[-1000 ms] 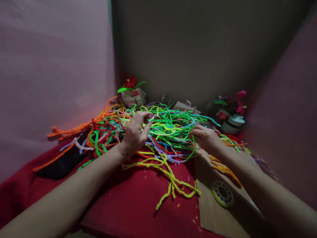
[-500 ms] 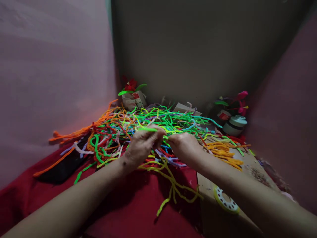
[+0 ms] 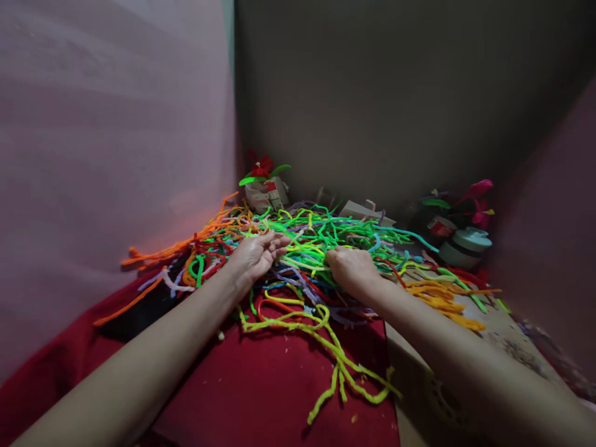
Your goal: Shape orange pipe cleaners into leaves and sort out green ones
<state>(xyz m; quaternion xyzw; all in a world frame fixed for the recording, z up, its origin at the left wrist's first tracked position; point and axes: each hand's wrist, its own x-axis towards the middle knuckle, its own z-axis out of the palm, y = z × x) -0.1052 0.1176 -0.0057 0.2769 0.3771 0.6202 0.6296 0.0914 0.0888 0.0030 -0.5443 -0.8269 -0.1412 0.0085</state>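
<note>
A dark wall (image 3: 400,93) and a pink wall (image 3: 116,112) meet behind a surface draped in red cloth (image 3: 274,385). Across its far part sprawls a heap of fuzzy stems (image 3: 316,230), tangled, mostly bright green at the centre and orange toward the left. Kinked yellow stems (image 3: 342,360) trail nearer. The right hand (image 3: 354,270), at the heap's near side, shows mainly its back; I cannot tell whether it pinches a stem. The left hand (image 3: 258,254) lies open, fingers loosely bent.
</note>
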